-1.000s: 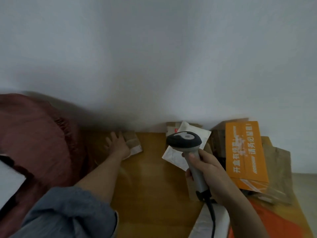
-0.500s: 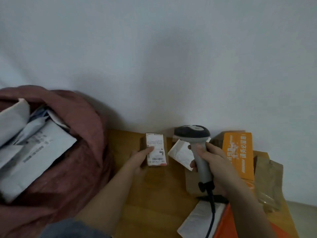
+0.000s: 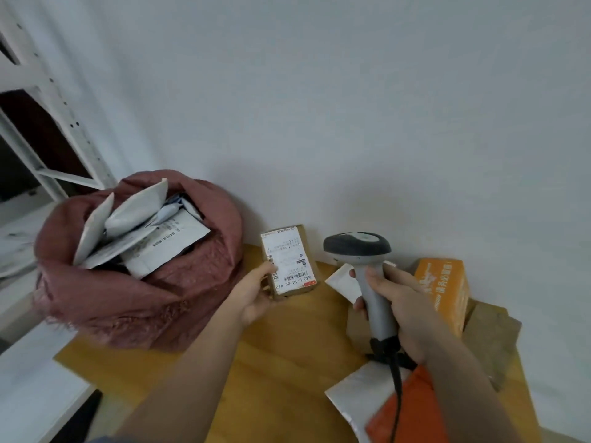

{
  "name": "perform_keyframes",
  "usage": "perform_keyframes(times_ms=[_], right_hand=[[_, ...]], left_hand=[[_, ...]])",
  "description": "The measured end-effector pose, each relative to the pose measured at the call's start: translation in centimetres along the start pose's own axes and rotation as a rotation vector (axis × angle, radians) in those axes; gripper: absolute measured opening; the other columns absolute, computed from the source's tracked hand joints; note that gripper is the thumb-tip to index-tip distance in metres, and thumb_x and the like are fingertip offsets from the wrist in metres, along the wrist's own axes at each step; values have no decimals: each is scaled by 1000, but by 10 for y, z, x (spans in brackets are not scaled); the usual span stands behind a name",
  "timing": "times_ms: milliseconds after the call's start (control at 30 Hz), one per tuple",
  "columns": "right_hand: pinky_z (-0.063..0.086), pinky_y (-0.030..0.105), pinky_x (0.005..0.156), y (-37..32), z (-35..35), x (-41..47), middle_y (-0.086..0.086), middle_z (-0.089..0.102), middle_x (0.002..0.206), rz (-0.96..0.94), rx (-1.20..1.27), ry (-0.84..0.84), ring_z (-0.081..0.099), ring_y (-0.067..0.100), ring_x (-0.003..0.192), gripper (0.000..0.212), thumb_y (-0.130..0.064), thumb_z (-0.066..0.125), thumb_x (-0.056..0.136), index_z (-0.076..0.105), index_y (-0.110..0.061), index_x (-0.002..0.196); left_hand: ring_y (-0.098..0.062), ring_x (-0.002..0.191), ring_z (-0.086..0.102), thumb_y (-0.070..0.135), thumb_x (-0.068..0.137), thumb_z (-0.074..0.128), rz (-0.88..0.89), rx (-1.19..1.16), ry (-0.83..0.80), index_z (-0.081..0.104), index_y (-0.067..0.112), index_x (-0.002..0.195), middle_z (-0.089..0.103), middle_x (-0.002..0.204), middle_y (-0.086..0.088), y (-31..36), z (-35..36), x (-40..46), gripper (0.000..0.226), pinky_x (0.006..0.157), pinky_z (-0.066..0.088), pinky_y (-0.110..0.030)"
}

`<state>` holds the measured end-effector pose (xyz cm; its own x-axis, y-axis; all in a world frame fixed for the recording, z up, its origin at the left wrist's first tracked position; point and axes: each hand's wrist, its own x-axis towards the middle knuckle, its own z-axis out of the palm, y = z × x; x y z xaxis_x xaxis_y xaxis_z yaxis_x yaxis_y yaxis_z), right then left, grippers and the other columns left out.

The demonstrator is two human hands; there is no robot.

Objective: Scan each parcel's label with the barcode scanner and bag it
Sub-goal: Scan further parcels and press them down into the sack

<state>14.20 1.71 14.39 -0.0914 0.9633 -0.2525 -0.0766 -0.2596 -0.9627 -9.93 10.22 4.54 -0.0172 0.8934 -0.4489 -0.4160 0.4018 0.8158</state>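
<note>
My left hand [image 3: 256, 294] grips a small brown cardboard parcel [image 3: 289, 260] by its left edge, held upright above the wooden table [image 3: 287, 346], its white barcode label facing me. My right hand [image 3: 398, 303] is closed around the grey handle of the barcode scanner [image 3: 361, 251], whose dark head sits just right of the parcel, a short gap apart. A dull red cloth bag [image 3: 134, 282] stands open at the table's left, stuffed with several white mailer parcels [image 3: 137, 231].
An orange box [image 3: 444, 289] and brown paper packets [image 3: 492, 340] lie at the table's right. A white envelope [image 3: 343, 281] lies behind the scanner. A silver mailer [image 3: 355, 398] and an orange mailer [image 3: 412, 410] lie near me. A white metal rack [image 3: 48, 123] stands far left.
My left hand picked the small parcel up off the table's far side and turned its label toward me. The view swung left, bringing the bag and rack into sight. The scanner stayed held.
</note>
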Motion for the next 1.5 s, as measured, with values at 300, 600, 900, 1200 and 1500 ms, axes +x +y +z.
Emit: perform_keyframes(times_ms=[300,600,900,1200,1500], right_hand=[[49,37,67,-8,0,-35,12,64,97,-96,-31,-38,63,17,67,20,-29,54,97,64,-16,110],[50,29,65,-12,42,-50,13,63,80,-148,-54,-133,61,15,65,22,-30,53,97,62,-17,113],[51,19,55,-7,80,-29,4,69,95,-234,-49,150,65,13,66,35,-34,75,82,51,-30,107],[55,23,59,11,92,-25,-3,75,86,-131,140,91,66,13,77,54,-27,76,81,46,-29,127],[51,28,71,24,109,-8,2,65,108,-116,374,323,64,15,97,63,-32,74,83,37,-22,132]], left_hand=[[-26,90,66,15,74,76,153,207,25,27,4,143,69,110,-18,27,7,-35,85,75,49,-35],[-23,92,68,28,94,59,249,236,3,54,6,124,71,110,-13,64,-22,-67,38,67,56,-34],[-22,88,69,32,84,72,280,445,-154,54,3,123,73,101,-12,91,-25,-88,52,74,53,-33],[-35,104,66,46,81,71,256,397,-259,61,-3,120,69,112,-21,100,-25,-85,63,90,54,-42],[-32,110,65,56,59,85,29,323,-233,60,17,127,69,118,-8,52,-38,-87,82,95,47,-43]])
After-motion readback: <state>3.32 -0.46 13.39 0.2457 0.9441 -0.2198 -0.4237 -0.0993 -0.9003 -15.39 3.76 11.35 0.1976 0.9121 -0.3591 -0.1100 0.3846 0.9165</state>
